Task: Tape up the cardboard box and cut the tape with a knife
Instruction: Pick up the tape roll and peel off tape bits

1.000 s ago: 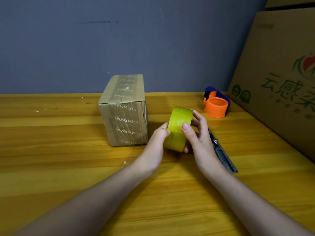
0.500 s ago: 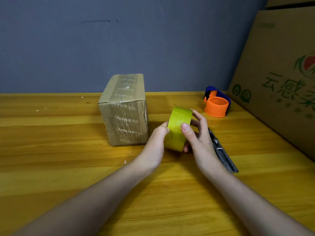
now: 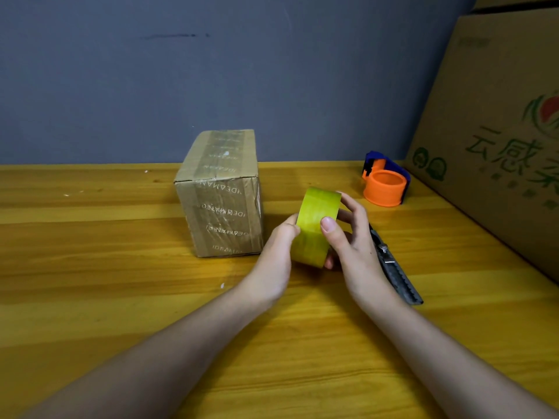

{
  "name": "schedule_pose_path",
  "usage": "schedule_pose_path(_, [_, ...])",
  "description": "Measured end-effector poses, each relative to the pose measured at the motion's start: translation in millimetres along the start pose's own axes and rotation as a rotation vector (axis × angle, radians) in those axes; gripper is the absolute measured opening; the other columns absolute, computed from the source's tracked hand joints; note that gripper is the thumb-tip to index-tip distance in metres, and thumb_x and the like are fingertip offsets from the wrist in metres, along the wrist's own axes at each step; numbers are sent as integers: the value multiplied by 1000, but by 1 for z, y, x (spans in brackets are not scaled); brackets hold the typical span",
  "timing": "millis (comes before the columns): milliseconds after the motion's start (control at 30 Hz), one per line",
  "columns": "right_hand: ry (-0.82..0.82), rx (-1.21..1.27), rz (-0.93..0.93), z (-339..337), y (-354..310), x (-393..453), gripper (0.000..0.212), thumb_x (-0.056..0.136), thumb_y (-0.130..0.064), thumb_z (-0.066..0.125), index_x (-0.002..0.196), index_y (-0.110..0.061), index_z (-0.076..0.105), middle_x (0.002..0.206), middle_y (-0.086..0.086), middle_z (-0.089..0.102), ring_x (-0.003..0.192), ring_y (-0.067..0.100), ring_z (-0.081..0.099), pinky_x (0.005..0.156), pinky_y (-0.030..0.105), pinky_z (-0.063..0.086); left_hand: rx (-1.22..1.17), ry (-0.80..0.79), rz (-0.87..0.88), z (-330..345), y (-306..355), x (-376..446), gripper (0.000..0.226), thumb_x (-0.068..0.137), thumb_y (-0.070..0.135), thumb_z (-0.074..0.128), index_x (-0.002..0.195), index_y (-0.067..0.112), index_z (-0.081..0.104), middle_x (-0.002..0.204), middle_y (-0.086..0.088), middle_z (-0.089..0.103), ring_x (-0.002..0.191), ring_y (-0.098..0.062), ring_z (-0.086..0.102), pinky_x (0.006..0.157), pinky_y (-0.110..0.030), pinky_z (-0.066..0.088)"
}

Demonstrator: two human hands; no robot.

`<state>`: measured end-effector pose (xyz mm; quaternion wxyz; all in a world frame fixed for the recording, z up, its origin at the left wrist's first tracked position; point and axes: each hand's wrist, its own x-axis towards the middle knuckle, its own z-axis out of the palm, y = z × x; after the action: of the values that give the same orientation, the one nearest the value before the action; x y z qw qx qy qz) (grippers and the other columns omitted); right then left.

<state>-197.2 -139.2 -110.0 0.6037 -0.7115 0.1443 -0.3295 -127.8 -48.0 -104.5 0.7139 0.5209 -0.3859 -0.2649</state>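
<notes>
A small cardboard box (image 3: pixel 219 195) stands upright on the wooden table, with printed clear tape over its top and front. Just right of it I hold a yellow-green roll of tape (image 3: pixel 316 226) on edge, slightly above the table. My left hand (image 3: pixel 276 255) grips the roll's left side. My right hand (image 3: pixel 352 246) grips its right side, thumb pressed on the outer face. A grey utility knife (image 3: pixel 396 275) lies flat on the table behind my right hand, partly hidden by it.
An orange and blue tape dispenser (image 3: pixel 385 182) sits at the back right. A large printed cardboard carton (image 3: pixel 499 140) leans along the right side. A grey wall (image 3: pixel 242 71) closes the back of the wooden table (image 3: pixel 90 267).
Both hands stay on the tape roll in the same spot. My right thumb has shifted slightly on the roll's face. The box and knife have not moved.
</notes>
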Motion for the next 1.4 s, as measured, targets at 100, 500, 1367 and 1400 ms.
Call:
schedule_pose_path(100, [2,-10,4,0,1,0,61,73,-49,57,129,-42,34,114,-20,49,83,-1,62,48,13,44,13,-22,0,-1,0,0,27,83,16,26,83,16,53,49,4,64,44,-1,56,47,-10,44])
schedule_pose_path(500, [5,7,8,0,-1,1,58,74,-45,53,128,-38,35,109,-19,51,71,-11,60,43,14,43,27,70,-133,-10,-11,1,60,72,48,48,121,13,56,102,-12,61,95,-29,56,93,-48,45])
schedule_pose_path(1367, [-5,-8,4,-1,2,2,59,75,-47,53,130,-39,35,111,-21,51,72,-11,59,45,14,44,-29,-20,-19,-6,-8,4,30,78,23,31,92,20,57,62,3,67,53,-8,60,56,-17,50])
schedule_pose_path(1400, [-5,-15,0,-1,1,2,61,74,-49,54,131,-39,35,112,-20,50,75,-11,59,46,13,44,-23,-32,-14,-7,-8,3,28,80,21,30,91,21,57,61,5,68,53,-5,60,56,-15,50])
